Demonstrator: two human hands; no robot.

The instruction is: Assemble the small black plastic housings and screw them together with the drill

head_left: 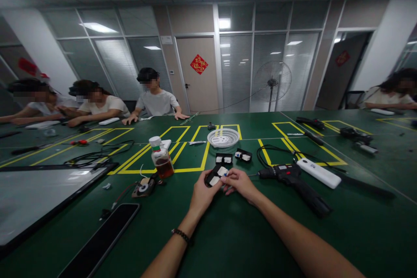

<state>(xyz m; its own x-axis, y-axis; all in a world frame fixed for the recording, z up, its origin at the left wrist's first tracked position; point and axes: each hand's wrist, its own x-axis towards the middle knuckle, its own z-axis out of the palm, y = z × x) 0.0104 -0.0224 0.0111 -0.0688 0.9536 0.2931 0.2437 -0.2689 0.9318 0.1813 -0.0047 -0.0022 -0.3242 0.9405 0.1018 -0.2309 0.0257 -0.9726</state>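
My left fingers (216,187) clasp the black-and-white piece (217,174), apparently steadying it for my right fingers (233,181), bent at its edge, grip unclear; similar pieces (223,159) lie just beyond.

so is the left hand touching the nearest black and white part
Touching: the head view plainly shows the left hand gripping the black and white part along its left and near edges.

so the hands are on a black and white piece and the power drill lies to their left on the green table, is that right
Only the side is wrong: the left hand and right hand are on a black and white piece, but the power drill lies to their right on the green table, as the head view shows.
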